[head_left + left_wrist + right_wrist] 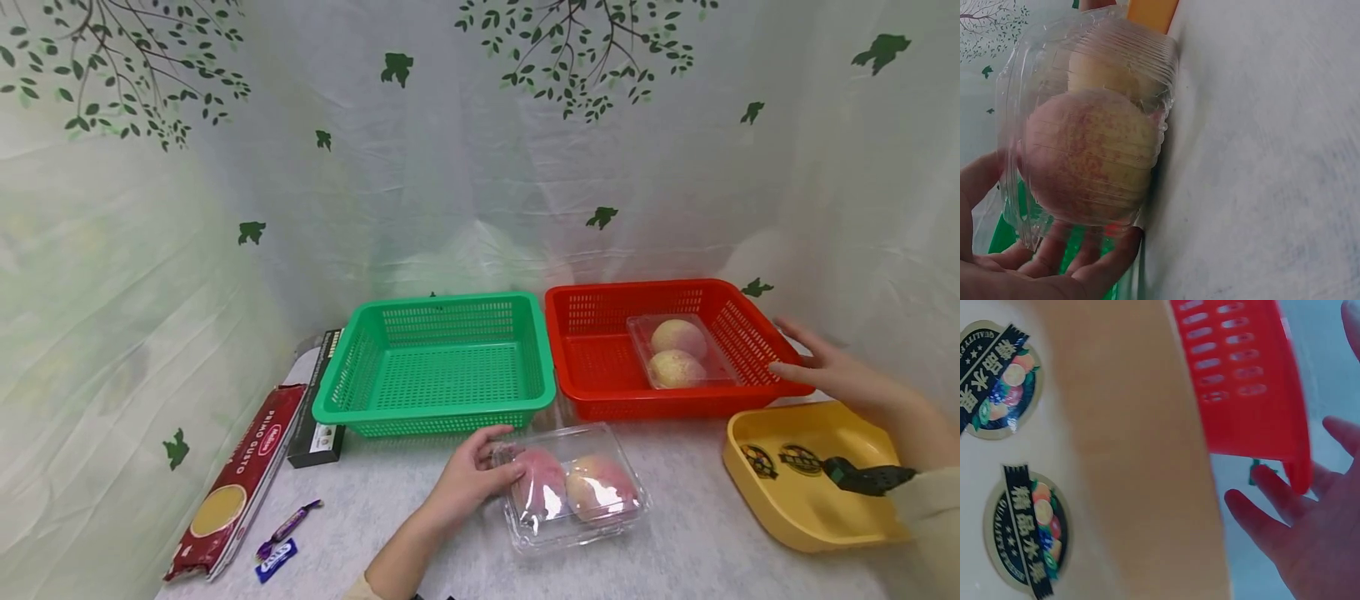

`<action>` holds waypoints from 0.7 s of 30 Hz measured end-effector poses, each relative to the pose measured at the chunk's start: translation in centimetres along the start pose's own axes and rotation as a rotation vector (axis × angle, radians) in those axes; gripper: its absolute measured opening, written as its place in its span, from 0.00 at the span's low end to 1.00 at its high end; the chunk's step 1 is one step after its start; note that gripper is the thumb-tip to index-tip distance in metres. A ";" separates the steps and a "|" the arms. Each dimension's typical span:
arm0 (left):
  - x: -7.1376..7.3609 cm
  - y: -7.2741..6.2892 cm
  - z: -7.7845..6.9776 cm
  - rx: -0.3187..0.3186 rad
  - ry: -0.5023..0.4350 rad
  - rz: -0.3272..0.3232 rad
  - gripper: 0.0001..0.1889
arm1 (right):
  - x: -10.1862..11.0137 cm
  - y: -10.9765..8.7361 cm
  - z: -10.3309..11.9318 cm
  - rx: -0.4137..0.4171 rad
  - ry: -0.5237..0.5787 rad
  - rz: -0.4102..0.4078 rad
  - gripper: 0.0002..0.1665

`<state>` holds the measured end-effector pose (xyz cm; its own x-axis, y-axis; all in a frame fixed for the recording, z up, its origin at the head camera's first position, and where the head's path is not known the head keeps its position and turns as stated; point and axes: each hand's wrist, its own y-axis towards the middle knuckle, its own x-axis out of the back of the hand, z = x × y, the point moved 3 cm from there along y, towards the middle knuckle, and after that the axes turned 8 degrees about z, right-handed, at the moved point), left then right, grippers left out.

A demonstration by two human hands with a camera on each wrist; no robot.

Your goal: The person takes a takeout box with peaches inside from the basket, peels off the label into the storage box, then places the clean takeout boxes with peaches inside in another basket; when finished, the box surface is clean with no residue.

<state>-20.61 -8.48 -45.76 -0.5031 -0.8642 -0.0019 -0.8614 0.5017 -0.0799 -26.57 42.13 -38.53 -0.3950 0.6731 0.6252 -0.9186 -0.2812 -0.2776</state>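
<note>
My left hand (pixel 476 471) holds the near end of a clear plastic clamshell box (pixel 626 475) on the table. Inside the box are two pinkish peaches (pixel 602 485). The left wrist view shows the thumb at one side of the box (pixel 1013 212) and the fingers (pixel 1113 256) bent beneath its end. At the right rim of the red basket (pixel 600 404), my right hand (pixel 832 371) has its fingers spread around the corner. In the right wrist view those fingers (pixel 1266 519) overlap the basket's edge and look loosely extended. A second clear box (pixel 641 333) with two yellowish peaches (pixel 677 368) lies in that basket.
A green basket (pixel 435 421) stands left of the red one. The yellow tray (pixel 810 537) with two round fruit stickers sits under my right forearm. At left lie a red coffee bag (pixel 240 475), a black box (pixel 315 417) and two small wrapped sweets (pixel 276 560). A patterned curtain (pixel 465 167) hangs behind.
</note>
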 end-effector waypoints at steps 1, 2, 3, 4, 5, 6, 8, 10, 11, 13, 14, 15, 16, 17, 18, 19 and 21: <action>0.0 0.0 0.0 0.009 -0.007 -0.007 0.36 | -0.1 0.2 -0.1 0.002 0.002 0.008 0.54; -0.1 0.0 0.0 0.020 -0.013 -0.014 0.36 | -0.2 0.3 -0.2 0.008 0.001 0.014 0.54; -0.2 0.0 0.0 0.032 -0.013 -0.020 0.36 | -0.4 0.4 -0.3 0.011 -0.003 0.017 0.55; -0.2 0.0 0.0 0.044 -0.009 -0.025 0.35 | -0.5 0.5 -0.4 0.011 -0.009 0.014 0.55; -0.3 0.0 0.0 0.055 -0.009 -0.026 0.35 | -0.5 0.6 -0.5 0.013 -0.016 0.011 0.56; -0.3 -0.1 0.0 0.063 -0.005 -0.026 0.34 | -0.6 0.7 -0.5 0.015 -0.019 0.005 0.55; -0.4 -0.2 0.0 0.083 -0.002 -0.020 0.33 | -0.7 0.7 -0.7 0.007 -0.043 -0.006 0.56; -0.5 -0.2 0.0 0.095 -0.008 -0.010 0.31 | -0.7 0.6 -1.0 0.000 -0.062 -0.011 0.56; -0.6 -0.2 0.0 0.099 -0.015 -0.002 0.30 | -0.8 0.6 -1.1 -0.004 -0.067 -0.011 0.56; -0.6 -0.2 0.0 0.101 -0.026 0.013 0.29 | -0.8 0.5 -1.3 -0.012 -0.080 -0.011 0.57; -0.6 -0.2 0.1 0.101 -0.031 0.019 0.29 | -0.9 0.5 -1.3 -0.013 -0.072 -0.006 0.57; -0.7 -0.2 0.1 0.098 -0.032 0.024 0.28 | -0.9 0.4 -1.4 -0.013 -0.069 -0.005 0.57; -0.7 -0.2 0.0 0.094 -0.035 0.029 0.28 | -0.9 0.4 -1.4 -0.014 -0.065 -0.003 0.57; -0.7 -0.3 0.0 0.095 -0.040 0.032 0.28 | -0.9 0.4 -1.3 -0.014 -0.065 -0.004 0.58; -0.8 -0.3 0.0 0.092 -0.042 0.034 0.28 | -0.9 0.4 -1.3 -0.014 -0.066 -0.003 0.58; -0.8 -0.3 0.0 0.091 -0.045 0.034 0.28 | -0.9 0.4 -1.3 -0.013 -0.064 -0.002 0.58; -1.0 -0.5 0.0 0.093 -0.053 0.038 0.28 | -1.0 0.5 -1.3 -0.005 -0.066 -0.001 0.58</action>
<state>-19.72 -7.86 -45.75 -0.5288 -0.8467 -0.0591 -0.8303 0.5305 -0.1706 -26.63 42.21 -40.20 -0.3943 0.6266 0.6722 -0.9189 -0.2774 -0.2804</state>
